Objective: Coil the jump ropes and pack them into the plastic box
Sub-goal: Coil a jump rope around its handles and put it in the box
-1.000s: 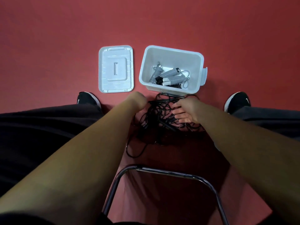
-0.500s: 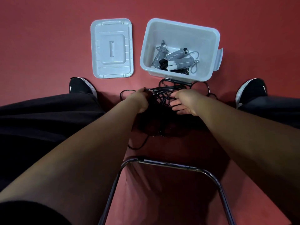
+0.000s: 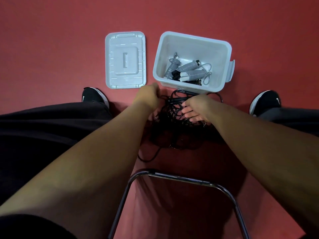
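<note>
Head-camera view looking down at a red floor (image 3: 51, 49) from a seated person. Nearest, a curved metal chair frame (image 3: 172, 176) crosses the bottom, with 2 bare forearms reaching forward above it.

Between the feet lies a loose tangle of black jump ropes (image 3: 172, 116), not yet coiled, with 1 loop trailing back toward the chair. The left hand (image 3: 148, 96) sits at the tangle's left edge with its back to the camera. Its fingers curl out of sight, so I cannot tell whether it grips cord. The right hand (image 3: 195, 109) rests on the tangle's right side, fingers straight and spread, holding nothing. A black shoe (image 3: 94, 97) sits beyond each knee.

Just beyond the tangle stands the plastic box (image 3: 198, 44), open, with grey-handled jump ropes (image 3: 189, 70) already coiled inside. Its lid (image 3: 125, 59) lies flat beside it on the left.

Judging from this, the task is partly done: the black ropes need coiling and packing.
</note>
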`<state>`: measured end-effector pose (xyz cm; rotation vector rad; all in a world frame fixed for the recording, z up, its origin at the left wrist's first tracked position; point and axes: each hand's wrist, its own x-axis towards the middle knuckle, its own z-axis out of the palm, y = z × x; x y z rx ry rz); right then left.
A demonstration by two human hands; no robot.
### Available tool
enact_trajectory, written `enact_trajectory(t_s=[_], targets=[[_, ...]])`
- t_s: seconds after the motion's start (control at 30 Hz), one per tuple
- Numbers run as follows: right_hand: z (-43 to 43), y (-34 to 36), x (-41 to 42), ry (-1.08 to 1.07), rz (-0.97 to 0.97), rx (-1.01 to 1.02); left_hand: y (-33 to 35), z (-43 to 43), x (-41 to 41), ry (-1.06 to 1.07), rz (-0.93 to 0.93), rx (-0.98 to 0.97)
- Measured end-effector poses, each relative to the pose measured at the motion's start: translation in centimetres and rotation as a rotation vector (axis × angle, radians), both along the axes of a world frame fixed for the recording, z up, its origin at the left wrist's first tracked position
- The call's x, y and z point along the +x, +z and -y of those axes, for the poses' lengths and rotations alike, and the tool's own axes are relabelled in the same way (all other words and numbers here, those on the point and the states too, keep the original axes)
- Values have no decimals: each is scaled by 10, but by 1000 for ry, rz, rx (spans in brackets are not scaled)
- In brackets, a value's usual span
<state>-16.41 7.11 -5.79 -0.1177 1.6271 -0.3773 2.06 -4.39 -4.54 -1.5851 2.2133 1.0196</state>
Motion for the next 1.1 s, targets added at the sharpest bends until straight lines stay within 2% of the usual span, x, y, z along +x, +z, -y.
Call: enact_trajectory(t_s=[0.13,0.2,0.3,0.53,0.7,0.87,1.1], targets=[[10,48,11,3,-184,-112,42,-2,-1,131,-246,69],[8,70,15,71,-255,-227,71,-3,-4,156,-358,93],[2,107,13,195,-325,-362,123,-5,-9,130,-490,112],[5,215,5,262,-375,-614,266,-4,-24,74,-718,30],[-4,303,11,179,-297,-836,375,-11,-34,18,-885,-73],[-10,373,31,117,-255,-986,480,-25,-46,73,-1092,-129],[-11,448,48,20,-367,-1121,604,-40,-52,150,-1427,6]])
